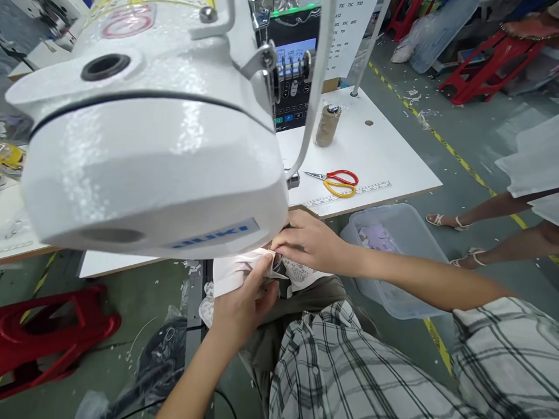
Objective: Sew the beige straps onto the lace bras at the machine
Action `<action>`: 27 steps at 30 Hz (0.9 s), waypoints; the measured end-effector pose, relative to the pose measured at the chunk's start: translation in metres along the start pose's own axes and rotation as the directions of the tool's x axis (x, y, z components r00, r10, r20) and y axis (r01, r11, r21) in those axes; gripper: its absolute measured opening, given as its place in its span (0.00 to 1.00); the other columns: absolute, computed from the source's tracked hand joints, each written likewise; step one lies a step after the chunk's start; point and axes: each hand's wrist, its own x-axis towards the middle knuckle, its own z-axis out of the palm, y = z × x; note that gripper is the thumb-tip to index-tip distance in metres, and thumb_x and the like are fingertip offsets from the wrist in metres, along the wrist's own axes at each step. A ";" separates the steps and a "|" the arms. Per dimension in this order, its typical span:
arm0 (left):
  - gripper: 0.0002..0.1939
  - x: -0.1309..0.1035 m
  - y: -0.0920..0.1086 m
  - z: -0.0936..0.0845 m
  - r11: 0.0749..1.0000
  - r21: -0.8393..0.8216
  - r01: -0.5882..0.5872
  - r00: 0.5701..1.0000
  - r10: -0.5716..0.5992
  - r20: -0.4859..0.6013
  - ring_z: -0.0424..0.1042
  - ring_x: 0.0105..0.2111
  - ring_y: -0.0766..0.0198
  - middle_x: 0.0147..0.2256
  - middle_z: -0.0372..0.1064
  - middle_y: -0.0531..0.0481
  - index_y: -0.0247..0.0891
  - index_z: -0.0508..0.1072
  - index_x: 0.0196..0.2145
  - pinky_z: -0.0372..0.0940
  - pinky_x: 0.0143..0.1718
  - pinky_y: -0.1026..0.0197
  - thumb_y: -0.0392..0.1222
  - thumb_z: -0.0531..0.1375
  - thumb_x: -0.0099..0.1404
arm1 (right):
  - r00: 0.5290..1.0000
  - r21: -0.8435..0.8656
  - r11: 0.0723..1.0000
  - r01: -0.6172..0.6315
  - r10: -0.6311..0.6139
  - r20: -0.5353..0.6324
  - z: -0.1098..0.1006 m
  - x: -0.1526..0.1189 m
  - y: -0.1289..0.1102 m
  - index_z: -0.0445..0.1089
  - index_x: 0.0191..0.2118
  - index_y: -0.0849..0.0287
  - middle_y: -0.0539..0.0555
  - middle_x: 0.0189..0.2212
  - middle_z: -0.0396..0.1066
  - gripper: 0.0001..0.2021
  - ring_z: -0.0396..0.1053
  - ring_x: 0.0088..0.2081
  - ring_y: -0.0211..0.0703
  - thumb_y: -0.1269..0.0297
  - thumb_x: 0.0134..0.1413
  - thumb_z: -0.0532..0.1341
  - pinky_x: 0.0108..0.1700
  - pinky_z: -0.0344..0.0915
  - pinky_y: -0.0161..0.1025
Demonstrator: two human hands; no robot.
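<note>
White fabric piece (229,273): plain, soft, pinched under the thumb of the left hand (244,305), with creases running toward that grip. The broad portion spreads to the left of and above the thumb; its far edge is hidden. A narrow pointed end projects right of the thumb, just below the fingertips of the right hand (312,244); right-hand contact cannot be confirmed. Patterned white lace (298,273): right of the left-hand grip, beneath the right hand, draped, partly covered. Connection between lace and plain fabric: not determinable.
</note>
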 end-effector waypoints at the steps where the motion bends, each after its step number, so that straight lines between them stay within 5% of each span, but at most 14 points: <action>1: 0.23 0.000 0.003 -0.001 1.000 0.008 0.028 1.000 -0.028 0.012 0.78 0.34 0.60 0.39 0.78 0.46 0.40 0.65 0.59 0.64 0.27 0.66 0.42 0.61 0.67 | 1.000 0.022 1.000 -0.016 0.016 0.003 0.001 0.000 0.001 0.76 0.38 0.57 0.56 0.41 0.71 0.08 0.67 0.47 0.45 0.67 0.64 0.59 0.51 0.63 0.43; 4: 0.22 0.001 0.012 -0.002 0.995 0.034 0.095 0.994 -0.097 0.050 0.77 0.29 0.64 0.37 0.78 0.47 0.40 0.64 0.59 0.57 0.21 0.66 0.43 0.59 0.69 | 0.999 0.061 0.997 -0.043 0.042 0.025 -0.002 0.003 0.003 0.77 0.38 0.57 0.54 0.38 0.73 0.06 0.68 0.45 0.44 0.69 0.61 0.61 0.50 0.64 0.42; 8: 0.22 0.004 0.024 -0.001 0.987 0.109 0.116 0.992 -0.120 0.036 0.77 0.32 0.60 0.40 0.78 0.44 0.41 0.64 0.60 0.62 0.25 0.65 0.43 0.57 0.70 | 1.000 0.049 0.998 -0.026 0.025 0.016 -0.004 0.005 0.003 0.77 0.36 0.57 0.53 0.38 0.74 0.06 0.70 0.43 0.42 0.72 0.59 0.62 0.49 0.65 0.42; 12: 0.23 0.004 0.033 -0.004 0.977 0.144 0.158 0.985 -0.166 0.045 0.78 0.34 0.57 0.40 0.79 0.43 0.41 0.63 0.61 0.64 0.28 0.64 0.44 0.57 0.70 | 0.986 -0.011 0.990 0.143 -0.143 -0.086 0.005 -0.006 0.005 0.76 0.41 0.58 0.55 0.40 0.75 0.08 0.71 0.46 0.42 0.70 0.64 0.58 0.52 0.67 0.43; 15: 0.26 0.001 0.028 -0.009 0.981 0.107 0.162 0.980 -0.173 0.100 0.77 0.30 0.60 0.40 0.79 0.44 0.41 0.62 0.63 0.63 0.26 0.66 0.46 0.57 0.69 | 0.950 -0.099 0.958 0.268 -0.280 -0.140 0.011 -0.013 0.008 0.74 0.46 0.57 0.53 0.43 0.77 0.11 0.70 0.49 0.42 0.74 0.64 0.55 0.56 0.67 0.44; 19: 0.23 0.001 0.005 -0.019 0.996 0.001 0.084 0.973 -0.082 0.216 0.71 0.21 0.67 0.36 0.79 0.48 0.43 0.65 0.62 0.61 0.23 0.68 0.45 0.56 0.71 | 0.944 -0.181 0.944 0.276 -0.302 -0.135 0.013 -0.012 0.011 0.74 0.43 0.53 0.49 0.41 0.78 0.11 0.70 0.49 0.42 0.73 0.62 0.57 0.54 0.67 0.44; 24: 0.21 0.011 -0.014 -0.025 0.998 -0.027 -0.052 0.968 0.057 0.243 0.76 0.32 0.63 0.35 0.78 0.48 0.47 0.68 0.61 0.67 0.35 0.66 0.40 0.54 0.71 | 0.970 -0.122 0.979 0.161 -0.179 -0.163 0.011 -0.010 0.005 0.76 0.39 0.55 0.53 0.38 0.73 0.12 0.68 0.43 0.43 0.75 0.60 0.56 0.49 0.64 0.45; 27: 0.20 0.013 -0.006 -0.023 0.999 0.033 0.012 0.973 -0.019 0.231 0.75 0.30 0.64 0.32 0.77 0.49 0.46 0.71 0.58 0.62 0.26 0.69 0.40 0.55 0.70 | 0.993 0.245 0.967 -0.068 0.089 -0.077 0.014 -0.014 0.003 0.74 0.45 0.56 0.52 0.36 0.69 0.11 0.67 0.37 0.40 0.71 0.62 0.55 0.40 0.66 0.40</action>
